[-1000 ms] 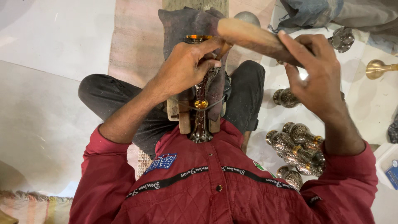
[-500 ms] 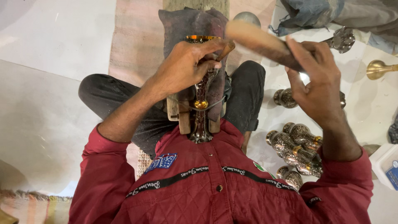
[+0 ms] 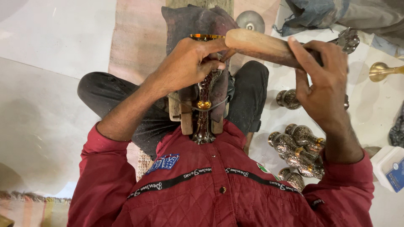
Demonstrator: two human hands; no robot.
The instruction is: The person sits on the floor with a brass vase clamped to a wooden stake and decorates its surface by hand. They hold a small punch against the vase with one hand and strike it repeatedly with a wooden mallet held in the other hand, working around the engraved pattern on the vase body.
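Brass goblet (image 3: pixel 205 90), dark engraved stem and gold rim, lies clamped along a wooden block (image 3: pixel 182 113) on the lap, directly under the left hand (image 3: pixel 185 67), which is clenched on a small tool at the stem. Right hand (image 3: pixel 324 84) grips the wooden mallet (image 3: pixel 256 44); against half a second ago its head sits lower, at the left fingertips, so I judge a strike just landing. Below the right wrist: finished goblets (image 3: pixel 296 149) clustered; further right, a white tub with blue label (image 3: pixel 389 168).

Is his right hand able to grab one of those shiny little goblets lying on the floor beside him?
Probably not right now. The right hand is wrapped around the wooden mallet, so it's full. The pile of goblets does lie just below that arm with nothing over it, so once free it looks reachable.
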